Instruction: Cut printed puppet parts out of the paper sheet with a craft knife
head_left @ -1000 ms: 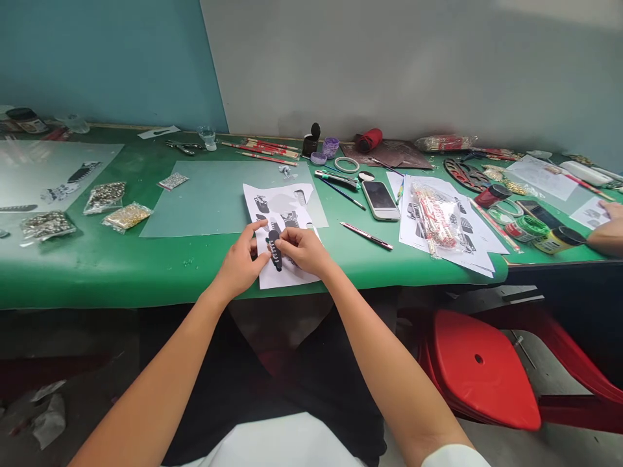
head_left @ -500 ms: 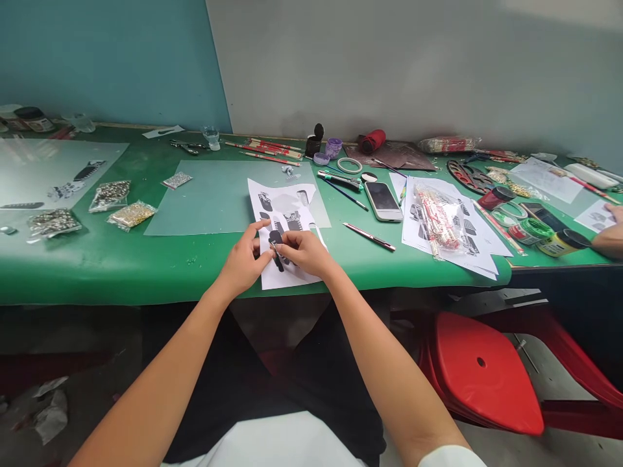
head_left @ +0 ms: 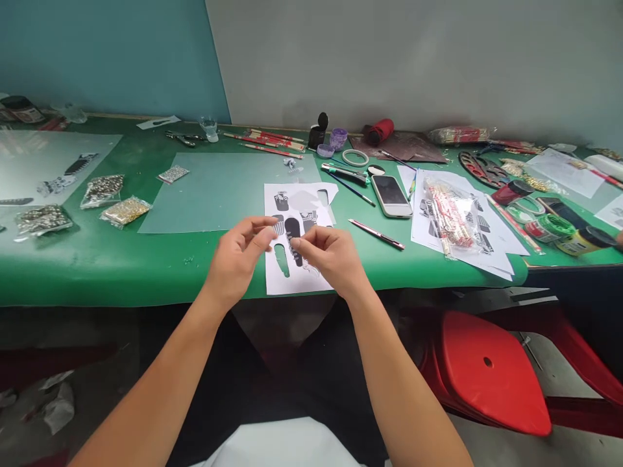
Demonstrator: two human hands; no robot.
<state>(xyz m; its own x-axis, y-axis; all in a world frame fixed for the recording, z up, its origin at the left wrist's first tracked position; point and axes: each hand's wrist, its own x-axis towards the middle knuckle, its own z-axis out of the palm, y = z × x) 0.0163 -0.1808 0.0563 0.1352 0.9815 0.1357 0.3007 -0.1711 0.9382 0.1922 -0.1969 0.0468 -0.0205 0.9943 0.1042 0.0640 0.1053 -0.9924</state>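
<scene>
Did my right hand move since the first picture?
Yes. Your right hand has moved to the right, so it's closer to the pen lying on the green table.

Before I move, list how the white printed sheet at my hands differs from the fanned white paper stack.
The white printed sheet has a slot showing green; the white paper stack bears a clear bag of sticks. The sheet looks single; the stack's sheets are fanned. Both carry dark printed shapes.
</scene>
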